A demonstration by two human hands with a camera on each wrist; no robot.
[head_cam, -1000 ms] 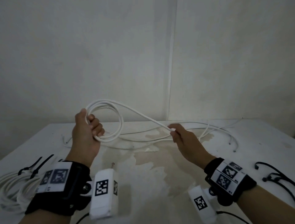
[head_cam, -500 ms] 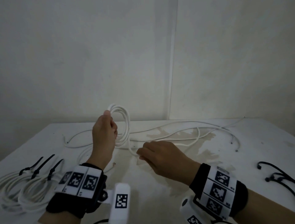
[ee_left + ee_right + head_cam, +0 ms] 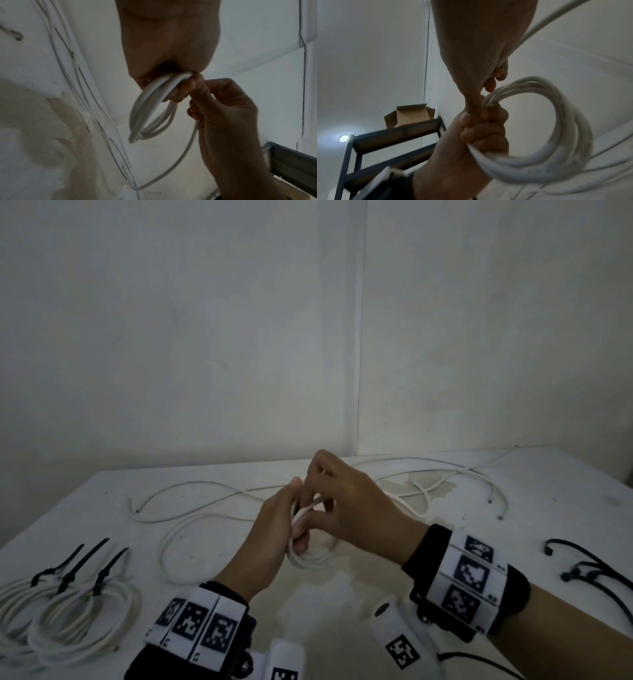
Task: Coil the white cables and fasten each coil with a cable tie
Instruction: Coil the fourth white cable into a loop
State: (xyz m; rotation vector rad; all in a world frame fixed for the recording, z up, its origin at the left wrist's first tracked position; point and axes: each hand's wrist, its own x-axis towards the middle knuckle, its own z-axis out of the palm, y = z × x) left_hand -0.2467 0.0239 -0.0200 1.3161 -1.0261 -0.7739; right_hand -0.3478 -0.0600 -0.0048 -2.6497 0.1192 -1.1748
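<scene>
White cable coil [image 3: 556, 135] gripped by left hand [image 3: 270, 529], right hand [image 3: 349, 501] pinching the loose strand: lay next loop flush, same size, without slackening.

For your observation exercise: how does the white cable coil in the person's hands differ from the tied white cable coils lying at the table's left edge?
The white cable coil in the hands is held above the table; the tied white cable coils lie flat. The held coil carries no tie, with loose cable trailing; the tied ones wear black cable ties. The held coil looks smaller. Both are white round cable.
</scene>
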